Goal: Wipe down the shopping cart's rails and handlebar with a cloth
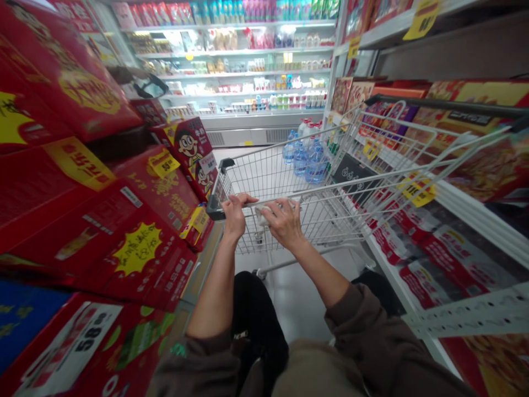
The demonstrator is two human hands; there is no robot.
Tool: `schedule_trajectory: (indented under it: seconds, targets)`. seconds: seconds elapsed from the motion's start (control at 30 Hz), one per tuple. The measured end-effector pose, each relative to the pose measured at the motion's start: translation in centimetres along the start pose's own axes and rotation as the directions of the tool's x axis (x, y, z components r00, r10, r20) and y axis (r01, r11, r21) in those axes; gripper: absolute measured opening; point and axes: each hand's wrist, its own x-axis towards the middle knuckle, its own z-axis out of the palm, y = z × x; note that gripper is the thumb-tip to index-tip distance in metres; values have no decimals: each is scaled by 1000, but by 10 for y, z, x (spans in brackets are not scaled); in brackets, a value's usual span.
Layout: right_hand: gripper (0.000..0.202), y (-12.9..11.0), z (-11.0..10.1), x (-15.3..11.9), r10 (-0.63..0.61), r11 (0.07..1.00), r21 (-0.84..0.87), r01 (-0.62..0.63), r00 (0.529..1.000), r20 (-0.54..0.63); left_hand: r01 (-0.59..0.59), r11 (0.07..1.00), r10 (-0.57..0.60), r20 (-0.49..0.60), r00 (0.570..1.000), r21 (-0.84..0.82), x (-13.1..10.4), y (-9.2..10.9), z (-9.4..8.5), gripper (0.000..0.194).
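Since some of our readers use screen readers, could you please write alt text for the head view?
A left hand and a right hand rest on the side of a wire cart, the right over something white. The cart spans an aisle between red boxes and shelves; water bottles and a lit chiller stand beyond.

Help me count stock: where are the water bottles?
In the head view, the water bottles stand on the floor right of centre, beyond the cart, before the lit shelves.
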Motion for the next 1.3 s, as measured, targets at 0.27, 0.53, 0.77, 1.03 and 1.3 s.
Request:
schedule_trajectory:
  seconds: [0.27,0.53,0.77,1.03,1.3]
  targets:
    - [20,7,-9,0,36,999,23,-36,999,16,1,1000,-2,-40,999,-28,4,-3,-15,108]
    - [19,9,-5,-9,20,1000,14,-20,999,26,-15,997,12,-48,999,-76,9,-18,-28,103]
    - [22,14,-8,-2,40,999,-9,-41,999,-35,-41,996,44,-45,998,73,8,0,-26,103]
    - [20,16,0,-17,5,1000,-14,-6,1000,-27,-198,979,194,92,977,43,10,38,15,96]
    - [17,23,0,-6,28,997,-63,-35,993,-116,-164,986,159,113,981,31,14,46,43,100]
